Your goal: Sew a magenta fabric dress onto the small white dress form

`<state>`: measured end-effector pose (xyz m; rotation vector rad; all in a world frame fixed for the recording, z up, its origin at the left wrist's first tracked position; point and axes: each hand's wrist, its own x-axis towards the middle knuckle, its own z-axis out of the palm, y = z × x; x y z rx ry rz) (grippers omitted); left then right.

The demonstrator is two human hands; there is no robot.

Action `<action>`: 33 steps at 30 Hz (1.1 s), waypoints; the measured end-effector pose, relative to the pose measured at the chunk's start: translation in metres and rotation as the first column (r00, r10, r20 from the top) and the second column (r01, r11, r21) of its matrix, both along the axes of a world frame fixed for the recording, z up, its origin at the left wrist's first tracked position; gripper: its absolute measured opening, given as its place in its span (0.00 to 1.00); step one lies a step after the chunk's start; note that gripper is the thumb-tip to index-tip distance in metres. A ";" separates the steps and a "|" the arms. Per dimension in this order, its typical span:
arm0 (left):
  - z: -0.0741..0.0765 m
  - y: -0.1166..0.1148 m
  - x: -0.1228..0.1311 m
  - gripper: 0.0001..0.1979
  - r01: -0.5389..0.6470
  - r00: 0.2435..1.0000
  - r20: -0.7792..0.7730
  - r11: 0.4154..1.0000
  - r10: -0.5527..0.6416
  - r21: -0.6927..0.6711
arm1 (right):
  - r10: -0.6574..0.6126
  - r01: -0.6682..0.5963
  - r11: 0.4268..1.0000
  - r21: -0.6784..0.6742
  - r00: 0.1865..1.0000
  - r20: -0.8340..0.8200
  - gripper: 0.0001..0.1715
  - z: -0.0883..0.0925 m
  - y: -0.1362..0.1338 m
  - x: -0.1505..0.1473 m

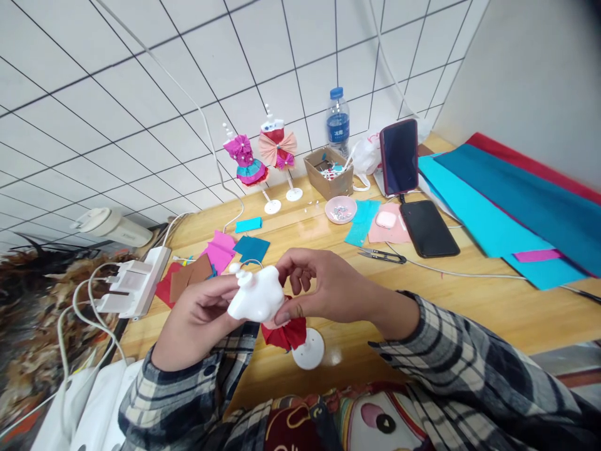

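A small white dress form is tilted toward me between my two hands, its neck knob pointing up and left. My left hand is closed around its left side near the shoulder. On the other side my right hand pinches at the waist with thumb and fingers. Below the bust hangs a red cloth skirt, and the round white base shows past it. Parts of the waist are hidden behind my right thumb.
Two dressed miniature forms stand by the tiled wall. Near them are a cardboard box, a pink dish, a water bottle, thread snips and phones. Cloth scraps and a power strip lie left, folded fabric right.
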<state>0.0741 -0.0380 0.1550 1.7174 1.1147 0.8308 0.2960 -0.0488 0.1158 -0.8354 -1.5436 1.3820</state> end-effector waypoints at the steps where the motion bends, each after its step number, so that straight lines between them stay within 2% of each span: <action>1: 0.000 -0.002 -0.001 0.19 0.044 0.999 0.002 0.999 -0.044 0.008 | -0.001 0.000 1.000 -0.029 1.000 -0.018 0.23 0.000 0.000 0.000; 4: 0.001 -0.008 0.003 0.29 0.132 0.990 -0.051 0.991 -0.131 0.022 | -0.006 0.003 0.997 -0.075 0.999 -0.040 0.23 0.000 -0.001 -0.002; 8: 0.005 -0.007 0.010 0.20 0.165 0.971 -0.174 0.986 -0.161 0.008 | -0.006 0.007 0.998 -0.065 1.000 0.011 0.21 0.002 -0.003 -0.006; 11: 0.007 -0.003 0.011 0.19 0.199 0.959 -0.204 0.980 -0.196 -0.008 | -0.022 0.025 0.998 -0.065 0.998 0.055 0.18 0.002 -0.003 -0.007; 16: 0.001 0.002 0.012 0.16 0.173 0.975 -0.131 0.983 -0.179 -0.058 | -0.042 0.045 0.997 -0.055 0.998 0.050 0.12 0.004 -0.001 -0.004; 22: -0.006 -0.001 0.017 0.20 0.111 0.993 -0.038 0.991 -0.114 -0.072 | -0.106 0.105 0.994 0.017 0.987 0.118 0.11 0.003 0.002 -0.007; 24: -0.006 0.000 0.016 0.18 0.106 0.994 -0.003 0.988 -0.107 -0.108 | -0.127 0.121 0.991 0.050 0.984 0.124 0.10 0.001 0.001 -0.008; 27: -0.007 0.000 0.013 0.17 0.024 0.999 0.047 0.992 -0.018 -0.128 | -0.229 0.215 0.967 0.135 0.968 0.103 0.09 0.000 -0.002 -0.006; 30: -0.013 -0.002 0.009 0.21 -0.127 0.983 0.118 0.986 0.140 -0.112 | -0.378 0.335 0.899 0.284 0.919 0.112 0.07 0.000 -0.008 -0.006; 33: -0.019 -0.008 0.009 0.26 -0.252 0.952 0.163 0.965 0.261 -0.070 | -0.410 0.310 0.847 0.431 0.898 0.161 0.07 -0.002 -0.015 -0.010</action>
